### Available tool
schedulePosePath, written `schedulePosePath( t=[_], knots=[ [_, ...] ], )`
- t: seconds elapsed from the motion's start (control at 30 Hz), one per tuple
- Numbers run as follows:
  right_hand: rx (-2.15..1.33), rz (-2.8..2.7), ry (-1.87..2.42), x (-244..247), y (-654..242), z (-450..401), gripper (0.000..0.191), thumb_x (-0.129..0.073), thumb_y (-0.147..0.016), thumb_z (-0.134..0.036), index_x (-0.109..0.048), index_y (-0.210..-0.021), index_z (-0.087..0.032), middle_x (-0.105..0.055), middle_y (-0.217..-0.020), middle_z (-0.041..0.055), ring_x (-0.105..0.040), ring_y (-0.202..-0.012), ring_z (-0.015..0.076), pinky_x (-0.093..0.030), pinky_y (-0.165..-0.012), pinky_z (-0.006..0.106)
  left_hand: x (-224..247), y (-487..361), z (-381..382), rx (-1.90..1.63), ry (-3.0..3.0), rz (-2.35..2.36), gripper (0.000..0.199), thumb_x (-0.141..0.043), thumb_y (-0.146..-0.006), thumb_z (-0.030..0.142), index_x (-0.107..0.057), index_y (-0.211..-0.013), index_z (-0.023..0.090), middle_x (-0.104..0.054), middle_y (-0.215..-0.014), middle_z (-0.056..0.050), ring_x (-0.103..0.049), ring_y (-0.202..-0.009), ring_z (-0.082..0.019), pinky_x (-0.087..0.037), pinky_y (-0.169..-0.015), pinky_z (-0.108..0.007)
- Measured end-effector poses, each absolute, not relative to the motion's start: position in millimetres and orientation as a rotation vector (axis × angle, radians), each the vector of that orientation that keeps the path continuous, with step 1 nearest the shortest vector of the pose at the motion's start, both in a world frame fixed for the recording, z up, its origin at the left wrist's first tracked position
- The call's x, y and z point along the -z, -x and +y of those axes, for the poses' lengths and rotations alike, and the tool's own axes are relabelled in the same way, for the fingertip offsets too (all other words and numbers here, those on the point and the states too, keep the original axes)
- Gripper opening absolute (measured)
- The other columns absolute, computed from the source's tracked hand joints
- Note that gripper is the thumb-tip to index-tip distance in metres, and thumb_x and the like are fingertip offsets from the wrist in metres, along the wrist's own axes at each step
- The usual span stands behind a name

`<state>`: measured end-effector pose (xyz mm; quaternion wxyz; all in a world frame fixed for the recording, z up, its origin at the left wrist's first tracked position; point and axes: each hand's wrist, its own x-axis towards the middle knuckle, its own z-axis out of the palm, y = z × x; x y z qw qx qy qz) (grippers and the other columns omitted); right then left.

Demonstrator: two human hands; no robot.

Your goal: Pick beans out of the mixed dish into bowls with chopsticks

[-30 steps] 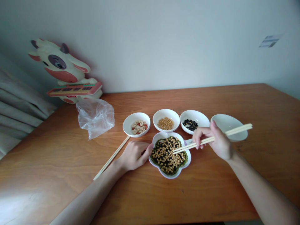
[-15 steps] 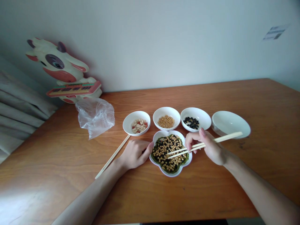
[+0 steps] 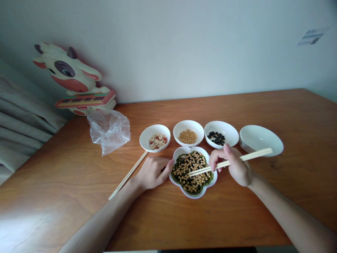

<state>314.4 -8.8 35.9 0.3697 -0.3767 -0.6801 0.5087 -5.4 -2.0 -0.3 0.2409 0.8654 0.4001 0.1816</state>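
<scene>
Bean mix [image 3: 186,180]: yellow soybeans and black beans scattered unevenly over a mound of small green beans.
Place: inside a white flower-shaped ceramic dish [image 3: 194,196], on a warm-brown wooden table [image 3: 65,175].
Right hand [image 3: 235,167]: pinches a pair of pale wooden chopsticks [image 3: 258,153], their tips close together just above the beans; too small to tell whether they hold one.
Left hand [image 3: 154,172]: loosely curled, fingertips at the dish's rim; cannot tell whether it grips.
Table, left: a second pair of pale wooden chopsticks [image 3: 128,175] beside the left hand, and a crumpled clear plastic bag [image 3: 109,131].
Table, ahead: round white bowls of pale seeds with red bits [image 3: 143,140], soybeans [image 3: 188,123] and black beans [image 3: 229,138], then a shallow white bowl [image 3: 260,140].
Behind: a cow-shaped toy [image 3: 68,73] against the wall.
</scene>
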Motion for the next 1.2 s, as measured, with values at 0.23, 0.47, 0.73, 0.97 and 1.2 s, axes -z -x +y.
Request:
schedulePosePath(
  t=[0.23,0.47,0.73,0.97,1.2],
  knots=[
    [-1.369,-1.566,0.923,-33.1,-316.1,-6.2,0.085,-0.020,-0.109,-0.068,-0.075,-0.065,-0.020,-0.068,-0.062,0.0078,-0.058,-0.058,0.0191,-0.043,-0.057,0.034,-0.5,5.5,-1.9,-0.490,-2.367,1.097,0.049,-0.032,-0.114,0.037,-0.041,-0.069,0.018,-0.051,-0.063,0.001,-0.040,-0.056,-0.010,-0.029,-0.061,-0.029],
    [-1.305,-1.232,0.866,-51.5,-324.8,1.0,0.082,-0.027,-0.106,-0.072,-0.073,-0.061,-0.021,-0.064,-0.057,0.0083,-0.057,-0.052,0.0194,-0.039,-0.050,0.034,-3.3,4.8,-2.5,-0.497,-2.372,1.093,0.050,-0.032,-0.114,0.037,-0.042,-0.069,0.018,-0.052,-0.064,0.000,-0.039,-0.057,-0.010,-0.029,-0.061,-0.029],
    [-1.059,-1.213,1.032,-43.3,-310.0,10.7,0.073,-0.029,-0.106,-0.073,-0.074,-0.079,-0.022,-0.064,-0.063,0.0069,-0.053,-0.052,0.0186,-0.031,-0.045,0.033,0.3,4.8,0.3,-0.493,-2.357,1.097,0.050,-0.033,-0.114,0.038,-0.042,-0.070,0.017,-0.052,-0.064,0.001,-0.040,-0.057,-0.010,-0.029,-0.061,-0.028],
    [-1.168,-1.571,0.962,-43.3,-329.8,-0.6,0.084,-0.015,-0.108,-0.070,-0.074,-0.072,-0.023,-0.065,-0.068,0.0075,-0.058,-0.064,0.0216,-0.045,-0.061,0.036,1.7,5.1,-0.6,-0.505,-2.360,1.086,0.049,-0.032,-0.114,0.038,-0.042,-0.070,0.018,-0.051,-0.064,0.001,-0.039,-0.056,-0.011,-0.028,-0.061,-0.029],
    [-1.289,-1.787,0.939,-41.3,-351.7,3.2,0.089,-0.006,-0.105,-0.073,-0.074,-0.075,-0.024,-0.064,-0.074,0.0079,-0.058,-0.071,0.0244,-0.045,-0.068,0.039,3.2,4.8,-0.4,-0.506,-2.363,1.082,0.049,-0.032,-0.114,0.038,-0.041,-0.070,0.019,-0.049,-0.063,0.001,-0.038,-0.056,-0.011,-0.029,-0.061,-0.030]
  ],
)
